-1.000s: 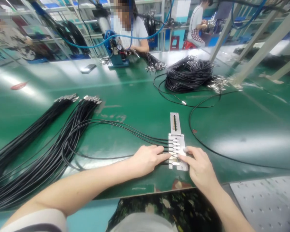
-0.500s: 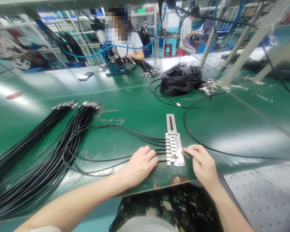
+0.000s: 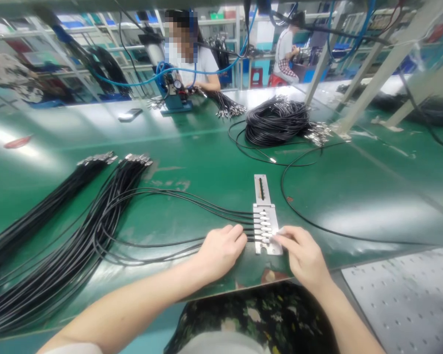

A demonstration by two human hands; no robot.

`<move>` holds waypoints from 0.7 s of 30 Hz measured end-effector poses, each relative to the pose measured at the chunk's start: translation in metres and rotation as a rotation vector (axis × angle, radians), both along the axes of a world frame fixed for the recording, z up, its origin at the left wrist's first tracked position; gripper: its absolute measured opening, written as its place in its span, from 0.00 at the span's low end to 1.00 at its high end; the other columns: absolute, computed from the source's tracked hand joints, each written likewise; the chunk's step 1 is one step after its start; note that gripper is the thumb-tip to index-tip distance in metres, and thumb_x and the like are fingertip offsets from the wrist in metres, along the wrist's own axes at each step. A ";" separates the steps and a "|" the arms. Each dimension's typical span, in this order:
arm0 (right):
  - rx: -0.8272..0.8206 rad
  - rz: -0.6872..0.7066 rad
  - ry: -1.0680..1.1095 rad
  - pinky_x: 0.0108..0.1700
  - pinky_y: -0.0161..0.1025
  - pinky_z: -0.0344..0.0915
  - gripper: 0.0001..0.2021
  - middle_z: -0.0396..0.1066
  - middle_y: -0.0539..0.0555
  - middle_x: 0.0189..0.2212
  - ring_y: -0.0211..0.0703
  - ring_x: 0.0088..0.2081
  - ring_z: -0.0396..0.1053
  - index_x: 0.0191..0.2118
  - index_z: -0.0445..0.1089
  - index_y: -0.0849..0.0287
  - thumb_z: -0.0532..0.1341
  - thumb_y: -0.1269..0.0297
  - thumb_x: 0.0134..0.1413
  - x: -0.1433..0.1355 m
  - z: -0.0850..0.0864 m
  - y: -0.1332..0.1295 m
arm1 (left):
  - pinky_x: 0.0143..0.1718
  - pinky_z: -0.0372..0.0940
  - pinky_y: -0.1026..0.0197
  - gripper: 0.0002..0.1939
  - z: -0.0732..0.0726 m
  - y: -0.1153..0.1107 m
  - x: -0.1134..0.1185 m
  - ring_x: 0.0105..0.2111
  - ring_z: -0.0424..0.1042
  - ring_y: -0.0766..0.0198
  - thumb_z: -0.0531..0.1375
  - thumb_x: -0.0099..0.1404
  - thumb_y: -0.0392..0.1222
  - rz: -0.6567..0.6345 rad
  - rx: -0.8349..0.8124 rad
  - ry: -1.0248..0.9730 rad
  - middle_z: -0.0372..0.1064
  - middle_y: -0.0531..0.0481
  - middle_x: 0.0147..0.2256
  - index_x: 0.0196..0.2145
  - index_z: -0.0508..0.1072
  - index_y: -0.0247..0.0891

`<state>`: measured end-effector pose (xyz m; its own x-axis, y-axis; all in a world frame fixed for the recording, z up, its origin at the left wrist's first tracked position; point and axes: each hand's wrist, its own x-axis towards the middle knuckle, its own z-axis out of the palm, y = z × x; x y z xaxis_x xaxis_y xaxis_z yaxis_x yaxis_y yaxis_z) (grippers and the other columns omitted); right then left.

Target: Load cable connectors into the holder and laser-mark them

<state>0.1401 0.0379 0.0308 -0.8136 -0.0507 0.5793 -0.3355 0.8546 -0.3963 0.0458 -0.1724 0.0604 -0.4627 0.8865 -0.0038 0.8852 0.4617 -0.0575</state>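
Metal fixture (image 3: 272, 219) on the green desk (image 3: 206, 167), its flap (image 3: 266, 191) toward 12 o'clock, carries a row of cable ends (image 3: 265, 224). At its 8 o'clock the left hand (image 3: 223, 250) curls over black cables (image 3: 250, 234), partly hiding them; whether it pinches one I cannot tell. At 4, the right hand (image 3: 304, 253) has fingertips close together by the edge, contents unclear. Cable bundles (image 3: 121, 196) lie toward 9, a coil (image 3: 275, 123) at 12, a perforated plate (image 3: 406, 290) beyond the right hand.
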 end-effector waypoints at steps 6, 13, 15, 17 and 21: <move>0.078 0.061 -0.063 0.40 0.45 0.63 0.20 0.68 0.57 0.40 0.46 0.42 0.63 0.39 0.73 0.57 0.49 0.81 0.48 -0.002 0.003 -0.002 | 0.26 0.61 0.64 0.16 0.000 -0.002 -0.001 0.31 0.61 0.62 0.45 0.67 0.34 -0.084 0.037 -0.049 0.61 0.48 0.33 0.52 0.59 0.39; 0.025 0.042 -0.073 0.41 0.46 0.64 0.19 0.68 0.56 0.40 0.47 0.43 0.62 0.35 0.74 0.56 0.49 0.80 0.49 -0.006 0.003 -0.002 | 0.25 0.61 0.65 0.20 0.011 0.001 -0.001 0.33 0.61 0.62 0.46 0.67 0.36 -0.106 -0.084 -0.148 0.62 0.47 0.36 0.56 0.54 0.43; 0.030 0.046 -0.080 0.41 0.46 0.63 0.19 0.68 0.56 0.40 0.48 0.44 0.62 0.35 0.74 0.56 0.49 0.81 0.49 -0.006 0.001 -0.002 | 0.25 0.60 0.65 0.19 0.016 0.004 0.000 0.33 0.60 0.61 0.45 0.67 0.37 -0.119 -0.127 -0.156 0.62 0.46 0.36 0.56 0.54 0.41; 0.036 0.047 -0.080 0.41 0.47 0.62 0.18 0.68 0.57 0.39 0.48 0.44 0.61 0.34 0.74 0.57 0.50 0.81 0.49 -0.006 0.000 -0.002 | 0.24 0.60 0.64 0.18 0.021 0.007 -0.001 0.33 0.60 0.60 0.44 0.68 0.38 -0.141 -0.148 -0.159 0.62 0.46 0.36 0.55 0.56 0.39; 0.033 0.033 -0.072 0.40 0.46 0.63 0.17 0.69 0.57 0.39 0.47 0.43 0.62 0.33 0.73 0.57 0.50 0.80 0.50 -0.007 0.001 -0.003 | 0.29 0.60 0.61 0.15 0.022 0.012 -0.003 0.36 0.58 0.59 0.44 0.68 0.38 -0.175 -0.090 -0.141 0.62 0.46 0.38 0.50 0.61 0.39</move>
<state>0.1333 0.0347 0.0319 -0.8504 -0.0969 0.5172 -0.3359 0.8565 -0.3918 0.0426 -0.1608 0.0826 -0.2917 0.9462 -0.1398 0.9533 0.2996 0.0387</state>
